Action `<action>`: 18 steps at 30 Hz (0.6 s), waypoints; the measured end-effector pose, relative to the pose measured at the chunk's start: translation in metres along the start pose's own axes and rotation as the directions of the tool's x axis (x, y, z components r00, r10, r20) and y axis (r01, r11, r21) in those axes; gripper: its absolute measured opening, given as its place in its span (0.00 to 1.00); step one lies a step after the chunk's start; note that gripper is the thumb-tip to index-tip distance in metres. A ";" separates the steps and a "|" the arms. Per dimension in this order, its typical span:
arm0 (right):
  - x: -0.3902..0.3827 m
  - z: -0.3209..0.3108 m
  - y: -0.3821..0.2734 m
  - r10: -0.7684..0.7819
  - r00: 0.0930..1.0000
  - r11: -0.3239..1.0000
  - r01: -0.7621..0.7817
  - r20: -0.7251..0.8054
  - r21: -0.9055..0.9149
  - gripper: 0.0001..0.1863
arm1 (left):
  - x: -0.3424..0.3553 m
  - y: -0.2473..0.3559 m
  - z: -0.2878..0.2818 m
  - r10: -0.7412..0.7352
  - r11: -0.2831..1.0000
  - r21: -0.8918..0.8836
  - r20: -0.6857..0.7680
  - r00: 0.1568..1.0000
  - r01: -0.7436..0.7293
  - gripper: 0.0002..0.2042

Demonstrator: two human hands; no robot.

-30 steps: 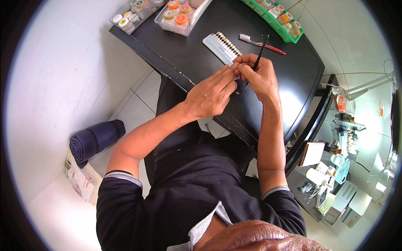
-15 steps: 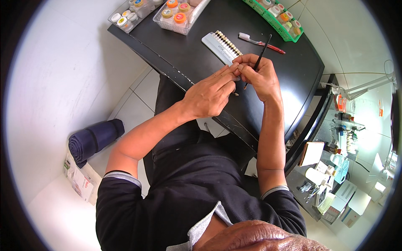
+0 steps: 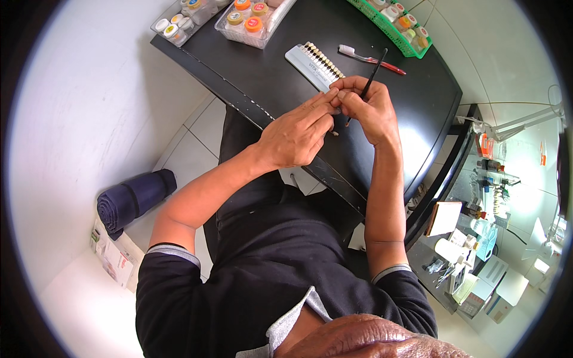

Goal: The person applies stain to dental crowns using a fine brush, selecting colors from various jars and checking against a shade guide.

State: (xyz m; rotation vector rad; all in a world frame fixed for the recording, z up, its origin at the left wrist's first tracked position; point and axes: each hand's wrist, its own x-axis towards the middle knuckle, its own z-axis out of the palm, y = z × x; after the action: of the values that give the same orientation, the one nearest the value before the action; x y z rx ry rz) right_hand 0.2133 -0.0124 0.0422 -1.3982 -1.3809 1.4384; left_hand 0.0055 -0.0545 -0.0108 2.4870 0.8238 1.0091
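Note:
My right hand [image 3: 371, 110] grips a thin black brush [image 3: 369, 83], handle pointing up and away, tip aimed down between my hands. My left hand [image 3: 295, 134] pinches a small pale tooth-like piece [image 3: 335, 132] at its fingertips, right against the brush tip. Both hands meet over the front part of a black table [image 3: 280, 77]. Just beyond the fingers lies a grey shade guide [image 3: 314, 64] with a row of tooth-coloured tabs. A toothbrush [image 3: 370, 58] with a red handle rests behind it.
Clear trays of small jars with orange and white lids [image 3: 250, 17] stand at the table's far edge, beside another tray [image 3: 179, 22]. A green basket [image 3: 397, 24] of jars sits far right. A rolled dark mat [image 3: 132, 200] lies on the floor left. A cluttered bench [image 3: 471, 250] is at right.
Both hands stay together over the table; the brush and fingers shift only slightly.

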 end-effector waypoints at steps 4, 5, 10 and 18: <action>-0.006 0.003 -0.011 -0.035 0.999 0.995 0.033 -0.014 -0.092 0.16 | -0.001 -0.001 0.002 -0.010 1.000 -0.003 -0.003 1.000 0.010 0.09; -0.006 0.003 -0.010 -0.037 0.999 0.995 0.035 -0.018 -0.091 0.16 | 0.000 -0.001 0.002 -0.008 1.000 0.002 0.001 1.000 0.008 0.10; -0.007 0.005 -0.005 -0.168 0.984 0.946 0.143 -0.063 -0.290 0.15 | -0.003 0.000 0.005 0.004 0.999 0.049 -0.010 1.000 -0.003 0.13; -0.007 0.002 -0.002 -0.181 0.983 0.910 0.156 -0.029 -0.384 0.11 | -0.002 -0.001 0.004 0.015 0.995 0.093 0.027 1.000 -0.018 0.13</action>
State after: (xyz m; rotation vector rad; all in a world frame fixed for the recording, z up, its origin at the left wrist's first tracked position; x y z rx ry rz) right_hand 0.2118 -0.0188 0.0458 -1.5014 -1.7599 1.0387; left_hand 0.0065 -0.0555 -0.0151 2.5836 0.8625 0.9623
